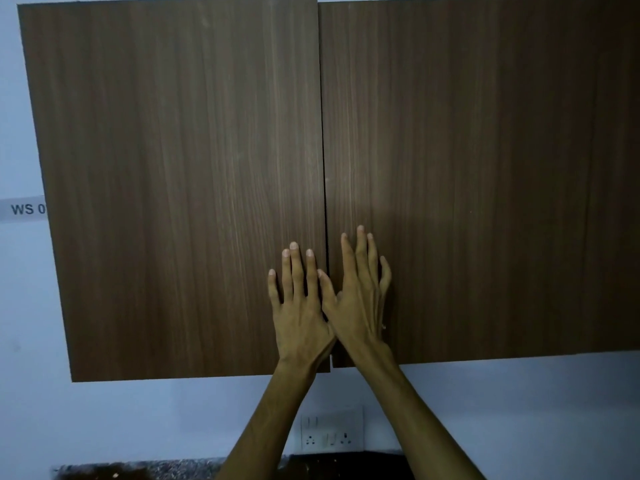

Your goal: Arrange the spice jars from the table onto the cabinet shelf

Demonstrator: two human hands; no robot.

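A dark wood wall cabinet fills the view, and both of its doors are closed. My left hand [299, 306] lies flat with fingers spread on the left door [180, 188], close to the centre seam. On the right door [485, 174] my right hand [360, 289] presses flat, just right of the seam. The two thumbs overlap at the gap between the doors. Neither hand holds anything. No spice jars are in view, and the shelf is hidden behind the doors.
A white wall socket plate [331, 433] sits on the pale wall below the cabinet. A dark speckled counter edge [145, 470] shows at the bottom. A label strip reading "WS 0" [24, 208] is on the wall at left.
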